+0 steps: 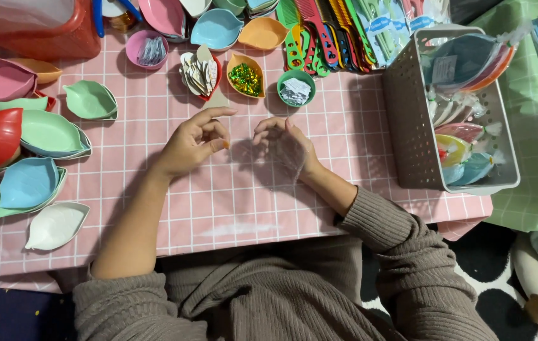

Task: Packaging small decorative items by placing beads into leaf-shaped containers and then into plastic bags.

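Both hands hover over the middle of the counter (218,208), which is covered by a pink cloth with a white grid. The left hand (194,142) has its fingers curled, thumb and forefinger pinched close on a tiny orange bit at the fingertips; what it is, is too small to tell. The right hand (284,146) is loosely curled, and a thin clear plastic film (281,158) blurs across it; whether the fingers actually grip it cannot be told. Just beyond the hands, toward the far edge, stands a row of small dishes: a green round cup of white paper slips (296,88), an orange leaf-shaped dish of green and gold glitter (245,77), a red leaf-shaped dish of pale paper tags (201,74), and a pink round cup of clear packets (147,49). Along the left edge lie stacked leaf-shaped plastic dishes in green, blue, red, pink and white (35,158). At the far edge, coloured plastic combs (316,35) lie in a fan. At the right edge sits a grey perforated plastic basket (407,126) holding clear-wrapped packages of coloured dishes (464,148).
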